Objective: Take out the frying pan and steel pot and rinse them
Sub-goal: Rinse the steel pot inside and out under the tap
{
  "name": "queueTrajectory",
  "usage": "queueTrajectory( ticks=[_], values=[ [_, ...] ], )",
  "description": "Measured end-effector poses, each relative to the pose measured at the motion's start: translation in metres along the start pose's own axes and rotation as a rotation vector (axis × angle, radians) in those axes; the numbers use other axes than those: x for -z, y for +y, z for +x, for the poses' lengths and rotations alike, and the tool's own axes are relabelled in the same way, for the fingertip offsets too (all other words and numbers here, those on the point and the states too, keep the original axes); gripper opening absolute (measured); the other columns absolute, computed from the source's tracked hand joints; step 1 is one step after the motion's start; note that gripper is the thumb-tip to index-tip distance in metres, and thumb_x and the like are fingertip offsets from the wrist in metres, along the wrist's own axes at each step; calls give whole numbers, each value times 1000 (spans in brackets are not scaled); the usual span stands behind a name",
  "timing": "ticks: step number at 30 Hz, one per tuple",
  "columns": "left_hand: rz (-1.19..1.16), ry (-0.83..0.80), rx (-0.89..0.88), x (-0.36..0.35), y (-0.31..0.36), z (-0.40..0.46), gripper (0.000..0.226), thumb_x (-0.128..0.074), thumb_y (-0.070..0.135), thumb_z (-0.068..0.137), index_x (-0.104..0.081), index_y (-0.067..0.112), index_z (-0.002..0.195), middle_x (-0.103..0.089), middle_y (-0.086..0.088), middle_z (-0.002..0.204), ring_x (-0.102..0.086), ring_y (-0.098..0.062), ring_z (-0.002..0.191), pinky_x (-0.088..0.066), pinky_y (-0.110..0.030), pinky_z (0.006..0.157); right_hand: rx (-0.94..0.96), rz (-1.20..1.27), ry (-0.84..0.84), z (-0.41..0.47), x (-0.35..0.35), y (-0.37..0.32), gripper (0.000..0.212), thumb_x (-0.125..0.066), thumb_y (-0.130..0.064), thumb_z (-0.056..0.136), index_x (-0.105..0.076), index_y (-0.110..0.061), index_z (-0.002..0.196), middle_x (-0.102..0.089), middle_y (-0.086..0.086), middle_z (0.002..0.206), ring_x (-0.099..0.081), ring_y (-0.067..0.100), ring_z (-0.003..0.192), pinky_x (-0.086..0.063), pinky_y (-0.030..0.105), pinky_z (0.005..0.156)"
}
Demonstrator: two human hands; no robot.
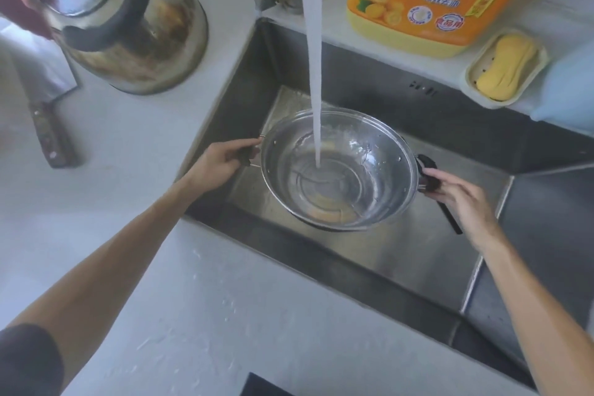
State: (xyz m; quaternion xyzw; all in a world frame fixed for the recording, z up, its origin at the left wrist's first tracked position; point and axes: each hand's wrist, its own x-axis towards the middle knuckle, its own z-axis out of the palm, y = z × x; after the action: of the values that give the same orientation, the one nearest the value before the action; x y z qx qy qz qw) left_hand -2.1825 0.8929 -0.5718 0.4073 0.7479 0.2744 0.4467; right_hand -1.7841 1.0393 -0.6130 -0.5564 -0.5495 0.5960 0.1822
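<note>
Glossy steel pot [337,170], brushed metal sink [418,244], matt, possibly stone, countertop [128,125].

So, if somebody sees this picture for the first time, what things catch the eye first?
First the thick stream of tap water falling into the steel pot, which the left hand and right hand hold by its side handles over the sink. Next the big orange dish soap bottle behind the sink, and the worn steel kettle on the counter at upper left.
</note>
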Motion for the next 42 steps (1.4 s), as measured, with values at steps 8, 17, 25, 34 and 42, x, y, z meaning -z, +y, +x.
queueTrajectory(
  ticks=[8,17,25,34,42],
  values=[
    [40,-41,52,-14,-11,12,23,-49,-10,89,-62,-4,108,-61,-7,90,-61,6,65,-48,-8,69,-54,-56,60,-3,-23,37,46,-64,-1,86,-60,-45,99,-74,-16,87,-67,7,82,-50,23,87],
    [67,-88,123,-24,-25,26,25,-53,-13,86,-57,4,103,-57,-24,127,-62,-23,96,-53,-22,74,-131,-92,2,-8,-30,51,73,-64,0,85,-34,-29,146,-70,4,94,-65,-6,72,-45,1,74],
    [337,318,-226,4,51,29,44,-59,21,88,-48,22,131,-57,-5,124,-56,-15,112,-46,-27,95,-164,-80,6,-9,-30,54,71,-65,-9,87,-35,-43,141,-72,1,97,-69,-2,74,-45,6,75],
    [83,694,-369,28,129,93,22,-59,12,88,-69,8,108,-54,2,92,-54,-7,73,-46,-12,71,-177,-23,-8,-10,-29,56,72,-64,-4,86,-36,-42,141,-75,-2,91,-72,6,76,-46,3,75],
    [-155,772,-253,1,123,98,27,-53,20,94,-68,10,115,-59,1,85,-56,-9,74,-49,-27,75,-160,-5,-5,-8,-31,53,71,-63,-4,87,-35,-37,143,-74,1,90,-71,14,80,-46,14,80]
  ],
)
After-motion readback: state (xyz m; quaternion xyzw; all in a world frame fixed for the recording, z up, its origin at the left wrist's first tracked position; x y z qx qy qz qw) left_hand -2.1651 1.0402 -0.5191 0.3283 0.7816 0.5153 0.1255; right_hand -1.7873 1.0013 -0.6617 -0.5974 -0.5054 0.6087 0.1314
